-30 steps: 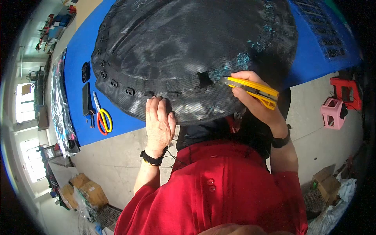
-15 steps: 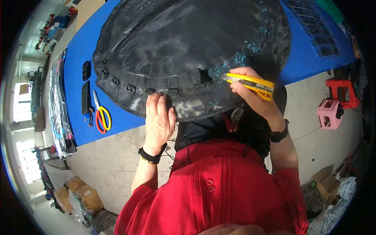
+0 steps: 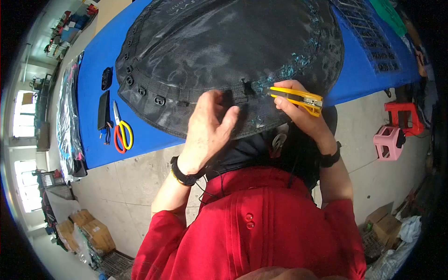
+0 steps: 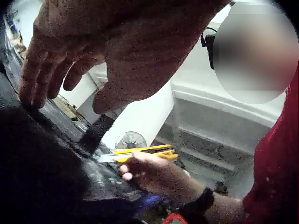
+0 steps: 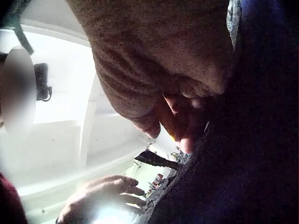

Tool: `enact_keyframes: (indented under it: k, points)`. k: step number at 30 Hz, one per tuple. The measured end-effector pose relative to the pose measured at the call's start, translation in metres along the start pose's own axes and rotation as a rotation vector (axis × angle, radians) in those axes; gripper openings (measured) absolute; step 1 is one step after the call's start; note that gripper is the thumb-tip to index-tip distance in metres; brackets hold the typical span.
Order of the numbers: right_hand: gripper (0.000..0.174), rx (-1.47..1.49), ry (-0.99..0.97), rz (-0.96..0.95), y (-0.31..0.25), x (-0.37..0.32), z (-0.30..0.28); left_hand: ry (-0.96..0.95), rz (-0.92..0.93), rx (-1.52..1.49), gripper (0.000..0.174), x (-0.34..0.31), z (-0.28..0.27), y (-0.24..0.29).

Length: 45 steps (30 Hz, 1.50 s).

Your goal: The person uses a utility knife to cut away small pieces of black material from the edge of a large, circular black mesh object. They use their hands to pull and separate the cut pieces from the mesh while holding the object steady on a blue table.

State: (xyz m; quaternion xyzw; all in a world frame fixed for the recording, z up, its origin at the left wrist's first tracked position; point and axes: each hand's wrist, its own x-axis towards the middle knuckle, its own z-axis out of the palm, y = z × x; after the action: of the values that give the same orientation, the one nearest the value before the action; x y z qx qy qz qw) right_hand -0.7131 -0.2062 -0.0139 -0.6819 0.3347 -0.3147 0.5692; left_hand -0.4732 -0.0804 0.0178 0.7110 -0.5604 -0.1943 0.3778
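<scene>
A large black mesh fabric piece (image 3: 210, 51) with a rounded edge lies in front of me, webbing loops and tabs along its near rim. My left hand (image 3: 208, 130) is over that rim, thumb spread from the fingers. In the left wrist view its fingertips reach down to the fabric, and a black strap tab (image 4: 96, 134) stands up close to the thumb. My right hand (image 3: 303, 116) grips a yellow utility knife (image 3: 298, 98). The knife's tip points left, beside frayed teal threads (image 3: 288, 70) on the fabric.
Red-and-yellow-handled scissors (image 3: 122, 133) and a black pouch (image 3: 103, 110) lie on the blue tabletop (image 3: 95, 149) at left. A plastic-wrapped bundle (image 3: 69, 126) hangs at its left edge. Pink (image 3: 388, 142) and red stools (image 3: 405, 117) stand on the floor at right.
My left hand has come off the near edge and moved right and inward over the webbing, its thumb spreading out. The right hand keeps the knife in nearly the same place.
</scene>
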Motion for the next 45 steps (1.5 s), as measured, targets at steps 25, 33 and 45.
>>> enact_keyframes:
  k: [25,33,45]
  points:
    - [0.037,-0.193,-0.022,0.070,-0.001,0.006,-0.009,-0.068,-0.378,-0.273,0.021,0.043,0.048,-0.007]
    - [0.037,-0.150,0.021,0.051,-0.001,0.004,-0.003,-0.122,-0.472,-0.423,0.016,0.048,0.043,-0.008]
    - [0.037,-0.200,0.025,-0.122,0.003,0.024,0.024,-0.111,-0.502,-0.500,0.015,0.047,0.042,-0.007]
